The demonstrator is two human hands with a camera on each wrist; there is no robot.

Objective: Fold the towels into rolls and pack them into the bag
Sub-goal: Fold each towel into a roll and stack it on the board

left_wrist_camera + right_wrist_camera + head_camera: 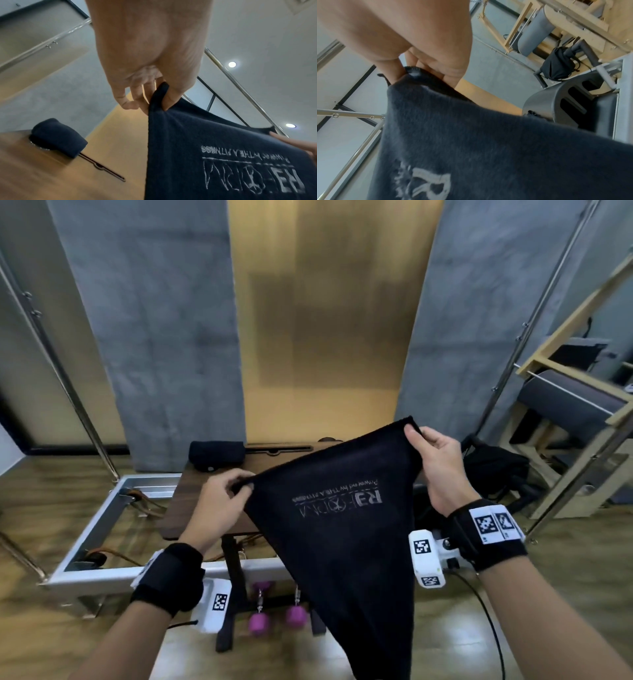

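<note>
A dark navy towel (342,535) with grey lettering hangs spread in the air in front of me, over the wooden table (198,508). My left hand (229,491) pinches its lower left top corner (157,97) between thumb and fingers. My right hand (424,446) pinches the higher right top corner (414,73). The towel (214,155) tapers downward and hides part of the table. A rolled dark towel (217,455) lies at the table's far left edge, also seen as the rolled towel (58,136). A black bag (493,470) sits on the floor to the right, the same black bag (558,67).
A metal reformer frame (102,515) lies left of and under the table. Two purple dumbbells (274,618) hang or sit below the table. Wooden exercise apparatus (575,405) stands at the right. Slanted metal poles (58,364) rise on both sides.
</note>
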